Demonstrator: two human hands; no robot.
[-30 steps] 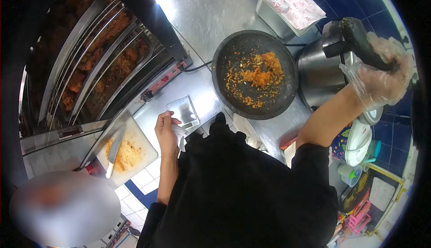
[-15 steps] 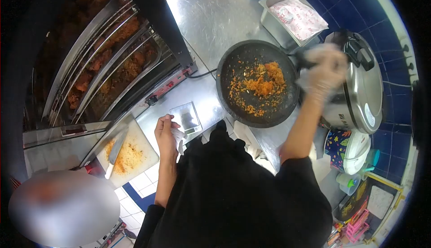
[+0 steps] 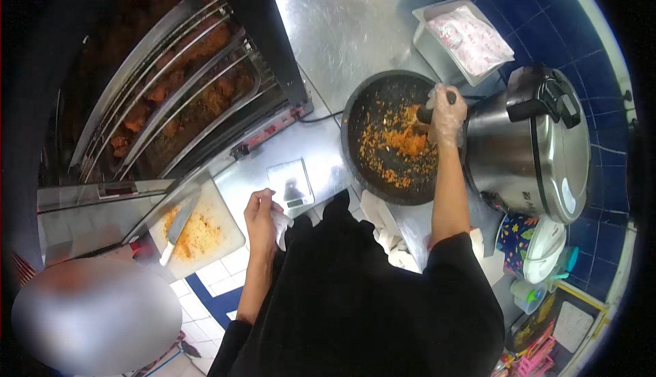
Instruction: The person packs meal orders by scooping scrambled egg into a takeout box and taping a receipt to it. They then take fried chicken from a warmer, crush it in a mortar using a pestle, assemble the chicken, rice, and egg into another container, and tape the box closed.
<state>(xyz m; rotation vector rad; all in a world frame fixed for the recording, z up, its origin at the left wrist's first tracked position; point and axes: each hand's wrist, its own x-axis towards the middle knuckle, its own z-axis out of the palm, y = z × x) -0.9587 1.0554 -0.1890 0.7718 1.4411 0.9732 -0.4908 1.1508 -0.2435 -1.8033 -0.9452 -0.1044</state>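
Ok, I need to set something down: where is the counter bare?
Widest: the steel counter between food cabinet and metal pan, beyond the dark bowl. A narrow strip separates the scale and bowl. Crowded: the bowl's right side, with the right hand and cooker.

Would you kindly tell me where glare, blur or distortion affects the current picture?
Head view: glare on the steel counter, highlights on the cooker; head view: smeared oval patch, lower left; head view: pale wall strip bows near the black border; head view: right hand fairly sharp.
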